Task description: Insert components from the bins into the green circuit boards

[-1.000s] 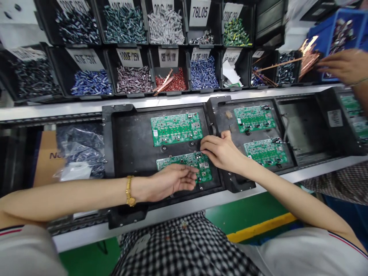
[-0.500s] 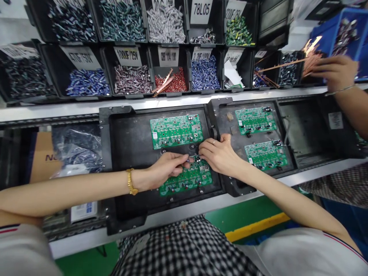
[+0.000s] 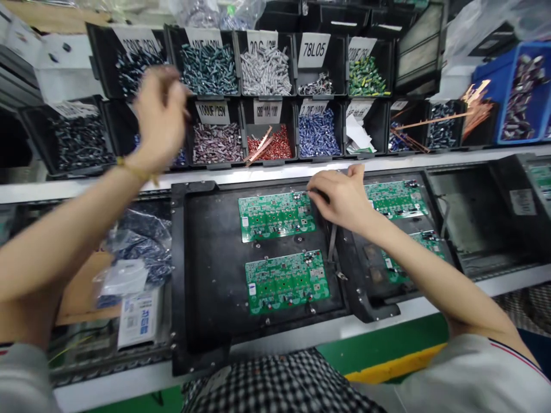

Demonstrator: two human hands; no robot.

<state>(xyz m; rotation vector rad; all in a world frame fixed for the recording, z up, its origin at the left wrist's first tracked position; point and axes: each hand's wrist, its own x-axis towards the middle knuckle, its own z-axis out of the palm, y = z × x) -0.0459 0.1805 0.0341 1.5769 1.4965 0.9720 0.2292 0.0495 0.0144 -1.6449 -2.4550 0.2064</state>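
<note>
My left hand [image 3: 160, 117] is raised over the parts bins at the upper left, in front of a bin of dark capacitors [image 3: 133, 71] and a bin of blue ones. Motion smears its fingers, so its grasp is unclear. My right hand [image 3: 340, 195] has its fingers curled and pinched at the top right corner of the upper green circuit board [image 3: 278, 217]; anything between the fingertips is too small to make out. Below lies a second circuit board [image 3: 286, 282], with no hand on it. Both boards rest in a black tray [image 3: 210, 258].
Labelled bins stand in two rows behind the tray, among them purple capacitors [image 3: 217, 143] and red components [image 3: 278, 143]. Copper-coloured strips [image 3: 476, 109] lie near a blue crate [image 3: 508, 97]. At right, another black tray holds two boards. Plastic bags [image 3: 142, 241] and a white box [image 3: 140, 318] are at left.
My left hand has moved from the lower board up and left to the bins. My right hand has shifted to the upper board's corner. Another person's hand at the right has left the view.
</note>
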